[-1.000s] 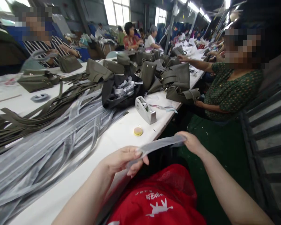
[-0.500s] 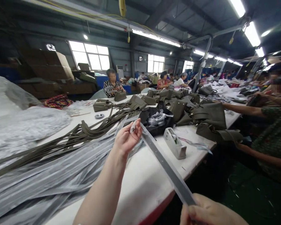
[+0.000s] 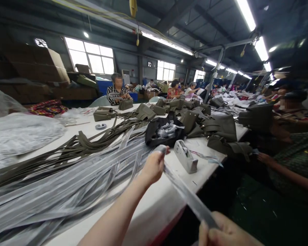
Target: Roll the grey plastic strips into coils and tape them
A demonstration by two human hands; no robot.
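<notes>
My left hand (image 3: 154, 166) is closed round the upper end of a long grey plastic-wrapped strap (image 3: 187, 196), held over the white table's near edge. The strap runs down and to the right into my right hand (image 3: 226, 232), which is closed on its lower end at the bottom of the picture. To the left of my left hand lies a big heap of similar grey wrapped straps (image 3: 66, 191). Behind that heap, olive-green straps (image 3: 74, 150) fan out across the table.
A grey tape dispenser (image 3: 186, 156) stands just beyond my left hand, beside a black bag of small parts (image 3: 164, 133). Olive handbags (image 3: 220, 128) crowd the table's far right. A person's arm (image 3: 284, 172) reaches in at the right. Other people sit at the far end. Clear plastic bags (image 3: 20, 131) pile at the left.
The camera tilted up from my lap to the table. My left hand rose with the strap end, then dropped and closed into a fist; my right hand keeps the lower end.
</notes>
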